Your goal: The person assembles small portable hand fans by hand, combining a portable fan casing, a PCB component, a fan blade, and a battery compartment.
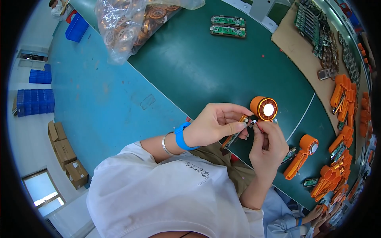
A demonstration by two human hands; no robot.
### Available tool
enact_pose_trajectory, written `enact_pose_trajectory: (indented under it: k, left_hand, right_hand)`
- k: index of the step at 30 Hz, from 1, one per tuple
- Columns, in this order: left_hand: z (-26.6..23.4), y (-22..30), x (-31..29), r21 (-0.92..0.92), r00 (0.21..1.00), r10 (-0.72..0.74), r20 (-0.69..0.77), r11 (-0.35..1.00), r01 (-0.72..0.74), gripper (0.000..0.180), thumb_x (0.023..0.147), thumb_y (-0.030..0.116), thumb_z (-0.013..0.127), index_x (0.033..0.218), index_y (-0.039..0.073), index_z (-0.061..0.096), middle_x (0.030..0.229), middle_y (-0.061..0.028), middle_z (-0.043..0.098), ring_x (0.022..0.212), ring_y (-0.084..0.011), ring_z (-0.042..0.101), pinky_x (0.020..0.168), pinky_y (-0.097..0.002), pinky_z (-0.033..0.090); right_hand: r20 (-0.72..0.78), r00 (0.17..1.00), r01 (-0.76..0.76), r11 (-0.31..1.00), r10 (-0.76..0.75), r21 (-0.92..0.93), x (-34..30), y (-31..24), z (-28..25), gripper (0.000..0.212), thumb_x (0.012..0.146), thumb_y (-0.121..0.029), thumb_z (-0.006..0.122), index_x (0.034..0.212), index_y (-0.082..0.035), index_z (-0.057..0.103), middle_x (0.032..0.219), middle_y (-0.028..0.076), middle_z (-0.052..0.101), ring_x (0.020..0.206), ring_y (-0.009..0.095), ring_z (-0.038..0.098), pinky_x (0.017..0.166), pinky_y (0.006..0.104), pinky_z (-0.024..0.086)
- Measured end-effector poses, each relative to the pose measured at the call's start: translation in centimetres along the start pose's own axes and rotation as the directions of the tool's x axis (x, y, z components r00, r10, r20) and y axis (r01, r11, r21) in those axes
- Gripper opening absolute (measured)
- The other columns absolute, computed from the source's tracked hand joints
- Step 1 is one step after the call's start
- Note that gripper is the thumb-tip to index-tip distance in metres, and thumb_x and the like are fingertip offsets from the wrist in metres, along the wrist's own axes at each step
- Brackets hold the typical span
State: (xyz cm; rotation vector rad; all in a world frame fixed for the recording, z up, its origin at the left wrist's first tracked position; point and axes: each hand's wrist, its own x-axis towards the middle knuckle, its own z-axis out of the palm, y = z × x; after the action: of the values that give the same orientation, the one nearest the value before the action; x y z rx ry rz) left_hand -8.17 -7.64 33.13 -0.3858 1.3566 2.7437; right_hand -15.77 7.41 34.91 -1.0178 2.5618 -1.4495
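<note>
Circuit board [231, 140] sits gripped in the left hand [212, 126]; the right hand [270, 147] pinches at a white plug [254, 121], seemingly not yet connected, beside the orange fan [258, 104].

Circuit board [230, 140] partly covered
The left hand [214, 123] hides its middle; the clear bag [119, 35] is cut off above.

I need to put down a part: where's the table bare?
The widest free patch is the green tabletop between the plastic bag, two circuit boards, brown sheet and round orange part by the hands. A smaller one lies between the white line and the orange handles crowding the right.
</note>
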Motion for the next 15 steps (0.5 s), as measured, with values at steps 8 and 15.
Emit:
enact_pose_trajectory:
  k: [8, 15]
  left_hand:
    - [2.0, -0.3, -1.0, 0.194, 0.999, 0.027, -0.024, 0.981, -0.022, 0.031, 0.096, 0.016, 0.044, 0.124, 0.004, 0.042, 0.084, -0.0037, 0.053, 0.069, -0.0076, 0.05, 0.061, -0.0239, 0.043]
    - [2.8, -0.8, 0.0, 0.36, 0.987, 0.07, -0.142, 0.933, -0.015, 0.017, 0.097, 0.012, 0.037, 0.113, 0.006, 0.04, 0.069, 0.0002, 0.046, 0.052, -0.0031, 0.04, 0.045, -0.0185, 0.032]
  right_hand:
    - [-0.021, 0.999, -0.049, 0.997, 0.05, 0.06, 0.0, -0.2, 0.0, 0.011, 0.076, 0.006, 0.065, 0.084, 0.0, 0.061, 0.078, 0.008, 0.061, 0.051, 0.01, 0.05, 0.043, 0.0208, 0.036]
    - [-0.02, 0.999, 0.033, 0.998, -0.034, -0.05, 0.0, -0.4, 0.0, 0.013, 0.075, 0.003, 0.066, 0.086, -0.002, 0.063, 0.081, 0.009, 0.062, 0.058, 0.019, 0.058, 0.049, 0.0269, 0.045]
